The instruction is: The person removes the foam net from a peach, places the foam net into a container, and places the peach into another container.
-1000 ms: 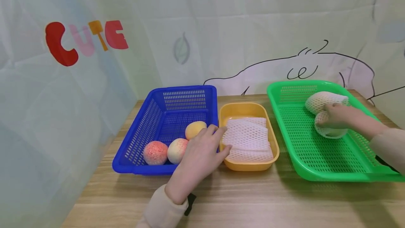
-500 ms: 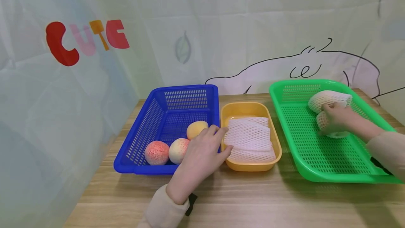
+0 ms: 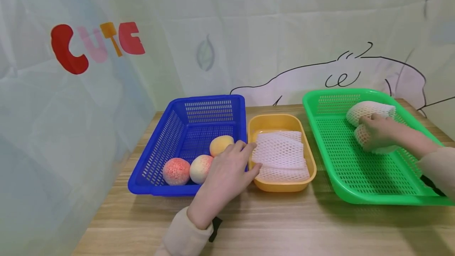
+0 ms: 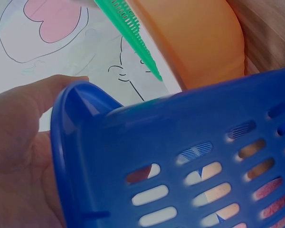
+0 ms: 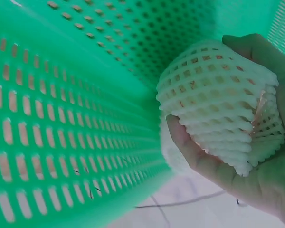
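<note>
My right hand [image 3: 382, 131] grips a peach in a white foam net sleeve [image 5: 213, 90] inside the green basket [image 3: 327, 161]. In the right wrist view the fingers and thumb curl round it. A second sleeved fruit [image 3: 366, 110] lies just behind it. My left hand [image 3: 227, 169] rests over the near right corner of the blue basket [image 3: 160, 190], fingers loosely bent and holding nothing. Close by in that basket are a red speckled peach [image 3: 175, 171], a pale peach with a red blush [image 3: 200, 169] and a yellow one [image 3: 220, 145], partly behind the hand.
Between the two baskets stands a yellow tray [image 3: 281, 187] with folded white foam net sleeves [image 3: 279, 153] in it. All stand on a wooden table [image 3: 266, 224]. A printed cloth [image 3: 249, 50] hangs behind and along the left side.
My right hand shifts and turns slightly with the sleeved peach in its grip, covering more of it. The left hand stays in place. The whole head view has shifted a little.
</note>
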A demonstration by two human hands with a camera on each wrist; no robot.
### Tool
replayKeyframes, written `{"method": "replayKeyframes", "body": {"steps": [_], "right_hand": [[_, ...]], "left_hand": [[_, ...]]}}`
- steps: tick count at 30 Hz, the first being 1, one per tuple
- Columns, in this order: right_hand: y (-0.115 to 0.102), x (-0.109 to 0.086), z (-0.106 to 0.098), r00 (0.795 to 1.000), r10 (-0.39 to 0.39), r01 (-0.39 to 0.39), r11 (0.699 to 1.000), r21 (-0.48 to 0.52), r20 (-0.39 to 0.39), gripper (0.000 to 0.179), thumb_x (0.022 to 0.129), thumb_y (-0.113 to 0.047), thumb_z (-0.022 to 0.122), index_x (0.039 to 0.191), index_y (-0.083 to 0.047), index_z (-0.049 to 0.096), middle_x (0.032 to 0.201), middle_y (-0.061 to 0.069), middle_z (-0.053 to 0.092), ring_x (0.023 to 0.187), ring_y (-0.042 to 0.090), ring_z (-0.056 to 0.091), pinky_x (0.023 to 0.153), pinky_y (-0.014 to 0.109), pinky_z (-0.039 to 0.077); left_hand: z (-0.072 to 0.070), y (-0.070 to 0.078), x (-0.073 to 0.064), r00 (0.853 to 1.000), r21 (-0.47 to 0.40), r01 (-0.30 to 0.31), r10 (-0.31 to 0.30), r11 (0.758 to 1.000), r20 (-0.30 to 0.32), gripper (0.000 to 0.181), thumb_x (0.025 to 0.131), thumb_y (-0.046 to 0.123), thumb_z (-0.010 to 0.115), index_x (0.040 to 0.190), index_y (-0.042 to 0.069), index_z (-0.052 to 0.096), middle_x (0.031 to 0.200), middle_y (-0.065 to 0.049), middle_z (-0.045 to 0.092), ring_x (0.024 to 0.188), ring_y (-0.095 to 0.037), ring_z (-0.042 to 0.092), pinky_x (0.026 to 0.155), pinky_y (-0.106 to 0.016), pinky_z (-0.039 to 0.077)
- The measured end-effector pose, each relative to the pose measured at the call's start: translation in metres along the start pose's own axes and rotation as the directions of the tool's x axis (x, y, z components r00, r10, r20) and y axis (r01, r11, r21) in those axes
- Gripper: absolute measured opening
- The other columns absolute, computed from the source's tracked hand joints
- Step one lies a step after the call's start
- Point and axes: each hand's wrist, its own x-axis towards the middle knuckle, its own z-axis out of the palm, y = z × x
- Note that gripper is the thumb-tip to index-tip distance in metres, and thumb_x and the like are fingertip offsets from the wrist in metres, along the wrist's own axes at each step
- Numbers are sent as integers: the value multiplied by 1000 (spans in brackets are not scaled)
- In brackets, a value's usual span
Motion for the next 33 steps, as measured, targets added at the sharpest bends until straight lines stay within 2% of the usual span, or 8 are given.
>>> {"method": "replayKeyframes", "body": {"steps": [3, 6, 12, 18, 24, 33], "right_hand": [[-2, -5, -10, 999, -23, 24, 999, 31, -32, 77, 62, -19, 79, 124, 6, 42, 106, 37, 46, 78, 39, 55, 59, 42, 49], [-6, -9, -20, 997, -33, 36, 998, 48, -68, 78, 61, -20, 80, 124, 4, 42, 105, 34, 47, 78, 36, 56, 58, 37, 50], [-17, -19, -38, 995, -46, 51, 996, 68, -84, 81, 63, -21, 81, 129, 1, 39, 111, 33, 45, 82, 36, 57, 57, 34, 52], [-26, -26, -48, 991, -80, 81, 997, 6, -107, 83, 66, -27, 82, 133, -3, 38, 117, 34, 44, 85, 35, 57, 61, 38, 50], [-35, -29, -51, 984, -100, 96, 995, -31, -146, 83, 65, -29, 83, 133, -7, 40, 119, 31, 48, 87, 31, 58, 61, 36, 47], [-51, -37, -54, 981, -108, 112, 994, 15, -161, 89, 65, -28, 84, 137, -3, 38, 121, 30, 48, 87, 28, 55, 59, 31, 45]], "left_hand": [[0, 1, 0, 1000, 7, 1, -1, 1000, -1, 48, 91, 40, 62, 129, 11, 58, 110, -7, 64, 89, -20, 58, 69, -31, 52], [0, 1, 0, 1000, 6, 5, -5, 1000, 1, 48, 91, 40, 62, 129, 11, 58, 111, -7, 64, 90, -20, 58, 69, -31, 52], [0, 1, 0, 1000, -1, 4, -4, 1000, -1, 47, 91, 39, 62, 128, 11, 59, 111, -7, 64, 90, -21, 57, 69, -31, 52], [0, 2, -1, 1000, -6, 7, -7, 1000, 3, 46, 90, 38, 63, 128, 11, 59, 110, -7, 64, 89, -20, 57, 68, -30, 52], [0, 1, -1, 1000, -7, 9, -9, 1000, 7, 47, 90, 38, 63, 128, 11, 59, 111, -7, 64, 90, -20, 57, 69, -30, 52], [-1, 2, -1, 999, -8, 25, -25, 1000, 25, 47, 91, 39, 62, 130, 12, 58, 113, -7, 64, 90, -19, 56, 72, -30, 52]]}}
